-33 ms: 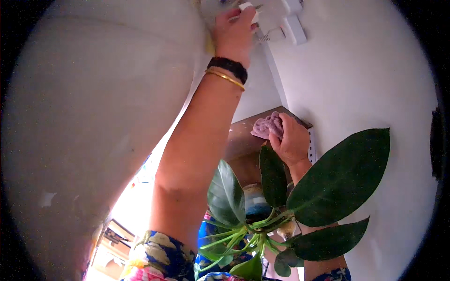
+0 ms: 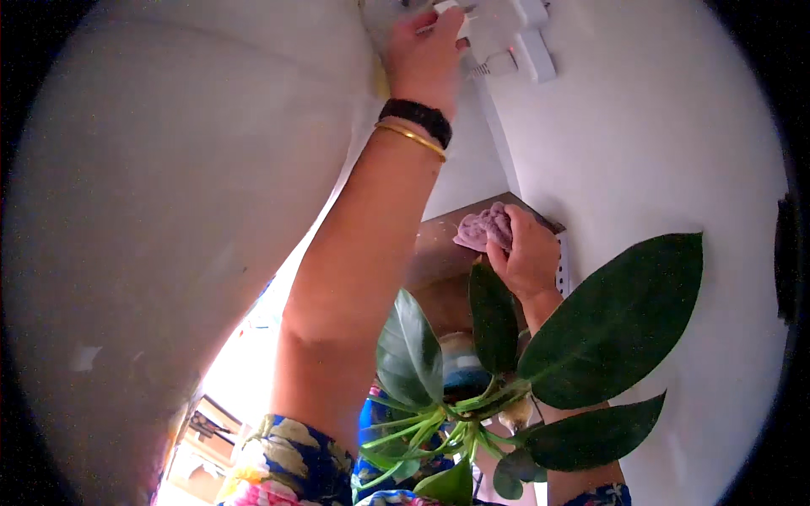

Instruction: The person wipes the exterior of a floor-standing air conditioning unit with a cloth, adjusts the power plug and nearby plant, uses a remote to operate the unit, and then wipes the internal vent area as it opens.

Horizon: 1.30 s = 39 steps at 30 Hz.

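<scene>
Nothing that I can make out has shifted since the earlier frame: both hands sit where they were. I count two hands, one cloth, one plant and one white fitting. My left hand (image 2: 426, 55) is raised to the top of the view, fingers curled against the white plastic fitting (image 2: 515, 34) on the wall; whether they actually pinch a part of it I cannot tell, since the picture's upper edge cuts them off. On that wrist I count two bands, a black band (image 2: 415, 116) and a thin gold bangle (image 2: 411, 139). My right hand (image 2: 527, 253) is closed on a crumpled mauve cloth (image 2: 483, 228), pressing it on the top of a brown shelf (image 2: 443, 244) where the shelf meets the white wall (image 2: 641, 152). A potted plant (image 2: 506, 371) with five or six broad dark leaves stands in front and covers most of my right forearm and whatever lies under the shelf. A big pale rounded surface (image 2: 169, 211) fills the left side, too blurred to identify. A flowered blue sleeve (image 2: 287, 464) shows at the bottom, and the bright gap beside it is washed out.
</scene>
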### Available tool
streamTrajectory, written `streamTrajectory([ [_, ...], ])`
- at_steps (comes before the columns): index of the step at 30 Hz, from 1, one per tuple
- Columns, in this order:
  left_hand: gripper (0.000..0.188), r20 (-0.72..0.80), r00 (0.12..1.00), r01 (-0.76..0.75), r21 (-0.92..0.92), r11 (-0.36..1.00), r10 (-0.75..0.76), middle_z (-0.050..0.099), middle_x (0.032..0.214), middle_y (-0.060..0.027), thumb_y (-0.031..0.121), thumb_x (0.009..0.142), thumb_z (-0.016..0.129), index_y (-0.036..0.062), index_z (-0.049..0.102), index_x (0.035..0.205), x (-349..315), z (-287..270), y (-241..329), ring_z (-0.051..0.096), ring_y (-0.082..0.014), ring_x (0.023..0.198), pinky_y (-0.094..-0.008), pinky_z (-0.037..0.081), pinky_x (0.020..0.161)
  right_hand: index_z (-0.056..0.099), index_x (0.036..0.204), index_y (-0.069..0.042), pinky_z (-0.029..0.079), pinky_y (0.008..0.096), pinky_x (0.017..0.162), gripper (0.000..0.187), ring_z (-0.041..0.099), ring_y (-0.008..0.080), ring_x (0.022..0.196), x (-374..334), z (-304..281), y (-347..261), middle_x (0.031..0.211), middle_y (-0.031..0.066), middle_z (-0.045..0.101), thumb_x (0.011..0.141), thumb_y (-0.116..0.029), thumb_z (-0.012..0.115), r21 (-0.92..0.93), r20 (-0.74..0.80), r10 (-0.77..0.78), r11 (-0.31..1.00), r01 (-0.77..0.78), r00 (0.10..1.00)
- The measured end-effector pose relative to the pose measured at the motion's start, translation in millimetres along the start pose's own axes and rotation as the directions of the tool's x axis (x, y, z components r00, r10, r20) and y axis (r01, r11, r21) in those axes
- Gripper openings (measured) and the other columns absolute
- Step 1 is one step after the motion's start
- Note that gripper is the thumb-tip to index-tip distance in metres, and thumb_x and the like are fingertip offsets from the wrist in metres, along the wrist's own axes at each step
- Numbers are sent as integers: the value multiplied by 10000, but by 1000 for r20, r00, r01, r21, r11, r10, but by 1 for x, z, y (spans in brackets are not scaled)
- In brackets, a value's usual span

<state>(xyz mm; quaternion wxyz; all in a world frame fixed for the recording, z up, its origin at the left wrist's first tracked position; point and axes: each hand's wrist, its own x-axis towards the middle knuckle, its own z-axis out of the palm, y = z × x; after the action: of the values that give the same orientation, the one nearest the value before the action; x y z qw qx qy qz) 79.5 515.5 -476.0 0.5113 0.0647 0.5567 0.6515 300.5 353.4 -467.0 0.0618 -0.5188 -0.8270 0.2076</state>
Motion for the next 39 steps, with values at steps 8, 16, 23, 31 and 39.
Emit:
streamTrajectory([
  [8, 317, 132, 991, -22, -109, 994, 37, 633, 990, -66, 228, 918, 654, 0, 593, 1129, 23, 9, -5, 618, -157, 870, -281, 519, 772, 537, 1171, -71, 519, 464, 720, 489, 633, 357, 825, -2, 3, 0, 989, 144, 631, 768, -303, 688, -48, 45, 33, 998, -31, 998],
  [16, 287, 110, 991, -79, -1, 997, 79, 647, 968, -63, 206, 915, 650, -12, 612, 1097, 26, 23, -7, 625, -149, 830, -268, 525, 751, 538, 1174, -69, 519, 464, 687, 500, 631, 356, 794, -1, 1, 1, 963, 141, 629, 762, -305, 690, -58, 20, 10, 998, -9, 1000],
  [23, 245, 116, 992, -43, -7, 999, 43, 650, 956, -51, 194, 926, 639, -2, 636, 1073, 24, 21, -9, 615, -134, 817, -264, 520, 745, 539, 1185, -70, 520, 460, 696, 504, 634, 353, 799, -2, 1, 1, 972, 139, 632, 774, -326, 678, -57, 35, 19, 998, -17, 999],
  [31, 241, 152, 986, -67, -50, 997, 74, 648, 942, -32, 205, 934, 634, 8, 647, 1073, 29, 19, -9, 608, -129, 809, -262, 511, 744, 538, 1195, -75, 521, 463, 705, 514, 638, 350, 803, -2, 2, 0, 991, 141, 639, 773, -331, 682, -79, 26, 21, 997, -19, 999],
  [39, 210, 155, 988, 23, -116, 993, -5, 626, 913, 2, 204, 916, 658, 70, 646, 1077, 19, 20, 2, 578, -110, 742, -236, 494, 692, 533, 1195, -78, 518, 463, 689, 518, 637, 352, 788, -2, 0, 1, 978, 135, 642, 765, -326, 684, -118, 7, -4, 993, 5, 1000],
])
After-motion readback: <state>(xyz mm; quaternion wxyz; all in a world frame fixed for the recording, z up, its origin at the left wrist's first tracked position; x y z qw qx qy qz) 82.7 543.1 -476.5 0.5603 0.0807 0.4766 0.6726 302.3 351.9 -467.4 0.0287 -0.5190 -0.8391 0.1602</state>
